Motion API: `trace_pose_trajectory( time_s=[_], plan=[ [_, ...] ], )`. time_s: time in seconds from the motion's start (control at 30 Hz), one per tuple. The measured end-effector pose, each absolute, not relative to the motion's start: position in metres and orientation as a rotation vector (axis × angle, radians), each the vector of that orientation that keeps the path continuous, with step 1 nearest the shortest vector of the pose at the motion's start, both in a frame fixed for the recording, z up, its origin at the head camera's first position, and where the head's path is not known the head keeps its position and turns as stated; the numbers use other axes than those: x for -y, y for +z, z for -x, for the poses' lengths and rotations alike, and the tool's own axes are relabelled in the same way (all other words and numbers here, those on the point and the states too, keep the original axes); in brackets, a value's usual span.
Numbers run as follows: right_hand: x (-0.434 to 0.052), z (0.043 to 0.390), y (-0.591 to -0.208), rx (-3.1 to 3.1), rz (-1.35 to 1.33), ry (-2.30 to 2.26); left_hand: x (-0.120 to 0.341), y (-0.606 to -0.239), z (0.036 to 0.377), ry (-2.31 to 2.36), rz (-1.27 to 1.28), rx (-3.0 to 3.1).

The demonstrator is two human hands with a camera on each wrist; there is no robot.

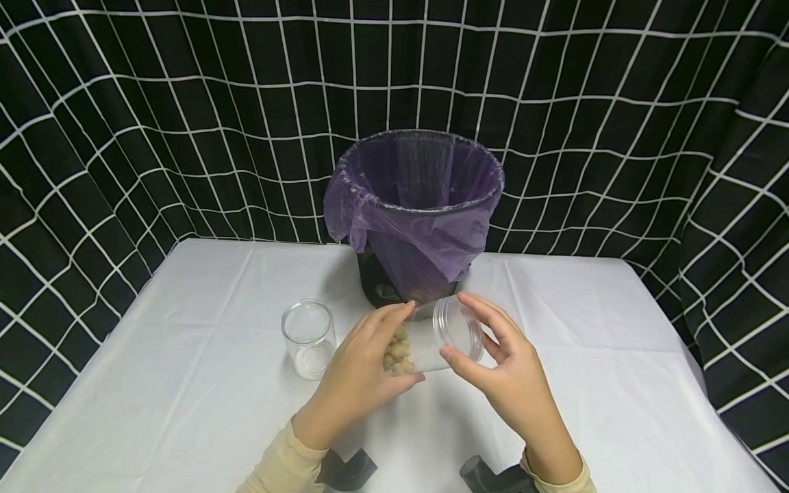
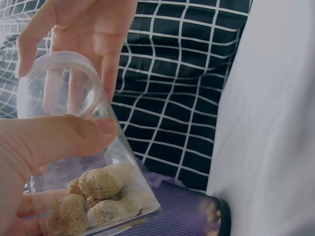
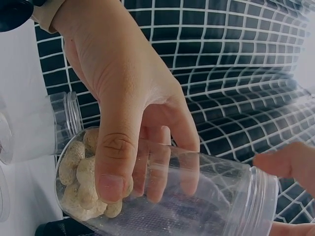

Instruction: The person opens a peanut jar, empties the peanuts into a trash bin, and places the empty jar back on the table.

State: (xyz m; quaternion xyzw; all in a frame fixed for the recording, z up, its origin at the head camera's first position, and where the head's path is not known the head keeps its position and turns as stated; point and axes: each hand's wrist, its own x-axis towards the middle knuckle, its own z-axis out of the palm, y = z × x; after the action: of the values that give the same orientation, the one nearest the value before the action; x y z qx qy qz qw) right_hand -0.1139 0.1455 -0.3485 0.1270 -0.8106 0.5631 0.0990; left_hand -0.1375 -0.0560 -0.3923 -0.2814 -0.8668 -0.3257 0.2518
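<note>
Jar (image 1: pixel 425 342) of peanuts (image 1: pixel 397 350) held near-horizontal over counter (image 1: pixel 203 383), before bin (image 1: pixel 374 277). Closed end clamped by left hand's (image 1: pixel 366 359) fingers, mouth rim pinched by right hand's (image 1: pixel 508 366). Contents could be spilled if mouth is dipped; whether capped, can't be told.

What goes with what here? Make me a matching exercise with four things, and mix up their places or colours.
1. peanuts
2. bin bag
3. grid curtain
4. jar without peanuts

A. purple, draped over the rim of the bin
B. upright on the white table
C. inside the tilted jar
D. black with white lines

Pairs: 1-C, 2-A, 3-D, 4-B
</note>
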Motion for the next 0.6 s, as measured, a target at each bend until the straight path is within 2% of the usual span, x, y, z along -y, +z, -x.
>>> trace_pose_trajectory(
  time_s=[0.27,0.6],
  plan=[
    [-0.1453,0.1144,-0.3479,2.403,-0.307,1.693,0.0566,-0.3931,0.1389,-0.877,0.780,2.329],
    [-0.1461,0.1147,-0.3489,2.374,-0.395,1.687,0.0570,-0.3930,0.1385,-0.879,0.773,2.343]
  ],
)
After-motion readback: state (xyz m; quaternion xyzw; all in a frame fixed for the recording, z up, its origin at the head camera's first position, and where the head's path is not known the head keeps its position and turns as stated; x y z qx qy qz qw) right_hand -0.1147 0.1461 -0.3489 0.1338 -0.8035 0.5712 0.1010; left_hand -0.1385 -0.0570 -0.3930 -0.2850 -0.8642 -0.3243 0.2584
